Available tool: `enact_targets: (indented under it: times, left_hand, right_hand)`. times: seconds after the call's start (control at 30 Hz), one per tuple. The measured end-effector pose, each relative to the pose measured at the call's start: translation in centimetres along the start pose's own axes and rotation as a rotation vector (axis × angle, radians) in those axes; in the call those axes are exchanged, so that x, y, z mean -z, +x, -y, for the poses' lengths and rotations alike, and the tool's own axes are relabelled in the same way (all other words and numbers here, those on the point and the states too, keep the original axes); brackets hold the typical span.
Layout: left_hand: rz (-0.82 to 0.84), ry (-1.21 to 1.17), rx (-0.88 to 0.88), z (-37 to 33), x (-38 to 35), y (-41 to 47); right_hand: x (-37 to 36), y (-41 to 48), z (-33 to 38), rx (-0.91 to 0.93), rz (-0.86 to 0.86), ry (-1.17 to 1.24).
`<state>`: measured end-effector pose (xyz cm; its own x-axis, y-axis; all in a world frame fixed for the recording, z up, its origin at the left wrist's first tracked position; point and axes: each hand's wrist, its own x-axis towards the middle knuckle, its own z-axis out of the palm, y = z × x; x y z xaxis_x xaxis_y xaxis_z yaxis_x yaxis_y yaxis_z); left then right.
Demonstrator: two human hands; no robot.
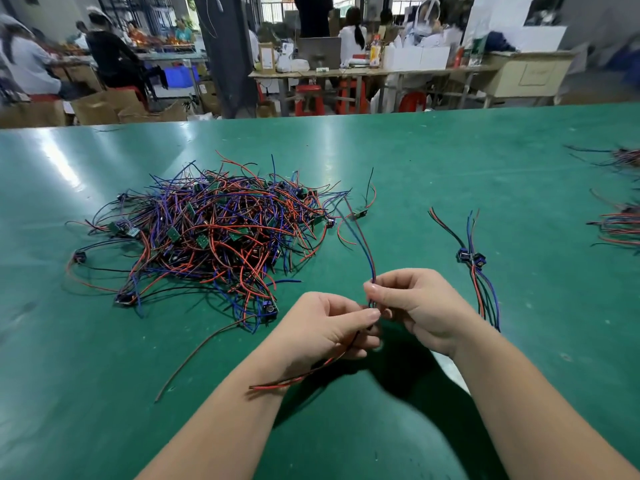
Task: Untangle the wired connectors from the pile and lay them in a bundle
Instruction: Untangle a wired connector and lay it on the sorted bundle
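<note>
Left hand (325,327): our fingers are curled, thumb and forefinger pinching the thin red and black tails of the wired connector (367,258), which trail back past our wrist.
Right hand (415,306): curled too, pinching its blue and red strands just above the left fingertips.
Wired connector: glossy, slim wires arc away beyond our fingertips to a small flat green board.
Pile (207,237): left of and beyond our fingers, a springy tangle of red, blue, purple and black wire with green boards and dark blocky plugs.
Bundle (472,265): right of our fingers, near-straight strands laid together.
Table (450,161): a smooth green mat with a soft sheen.

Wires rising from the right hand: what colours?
The thin wires rising from the right hand are blue and red; head view.
</note>
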<state>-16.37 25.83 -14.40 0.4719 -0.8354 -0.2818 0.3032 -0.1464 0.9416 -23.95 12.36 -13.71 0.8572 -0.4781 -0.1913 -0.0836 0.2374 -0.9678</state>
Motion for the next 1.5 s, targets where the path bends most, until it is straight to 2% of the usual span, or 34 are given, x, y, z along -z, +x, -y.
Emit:
enact_targets:
  times: [0.17, 0.3, 0.53, 0.63, 0.73, 0.8, 0.87, 0.97, 1.07, 1.17, 1.27, 1.33, 1.4, 1.5]
  left_hand:
    - [0.17, 0.02, 0.069, -0.3, 0.0, -0.7]
    - [0.322, 0.153, 0.111, 0.0, 0.1, -1.4]
    - [0.427, 0.194, 0.124, -0.1, 0.7, -1.7]
    - [0.444, 0.199, 0.042, 0.0, 0.9, -1.8]
    - [0.331, -0.036, -0.11, -0.7, 0.6, -1.4]
    - [0.181, -0.282, -0.207, -1.2, 0.5, -1.1]
    - [0.025, -0.379, -0.317, -1.3, 0.5, -0.6]
    - [-0.25, -0.219, -0.492, -0.7, 0.5, 0.2]
    - [-0.423, 0.032, -0.608, 0.1, 0.0, 0.4]
    - [-0.417, 0.199, -0.662, 0.7, -0.2, 0.5]
    - [-0.317, 0.264, -0.643, 0.6, -0.4, 0.5]
    - [-0.313, 0.139, -0.548, 0.5, -0.4, 0.6]
    - [-0.251, -0.1, -0.397, 0.2, -0.7, 0.4]
    - [-0.224, -0.113, -0.278, 0.6, -0.9, 0.4]
  right_hand:
    - [1.5, 0.4, 1.2, -0.015, -0.168, 0.211]
    - [3.2, 0.4, 2.0, 0.029, -0.287, 0.269]
    - [3.6, 0.5, 2.0, 0.012, -0.368, 0.245]
    - [3.2, 0.6, 1.9, 0.02, -0.326, 0.303]
    - [2.7, 0.7, 1.4, 0.006, -0.229, 0.324]
    - [2.1, 0.4, 1.0, -0.032, -0.109, 0.225]
    - [1.2, -0.1, 0.5, -0.066, 0.057, 0.099]
    - [-0.4, -0.5, -0.2, -0.055, 0.206, 0.103]
    - [-1.5, -0.3, -0.3, -0.02, 0.142, 0.333]
    - [-1.4, 0.1, -0.2, -0.017, 0.036, 0.484]
    - [-0.9, 0.4, 0.1, 0.0, -0.03, 0.474]
    - [-0.5, 0.5, 0.2, 0.046, -0.091, 0.384]
    - [-0.2, 0.6, 0.1, 0.086, -0.124, 0.271]
    - [-0.5, 0.4, -0.3, 0.104, -0.116, 0.102]
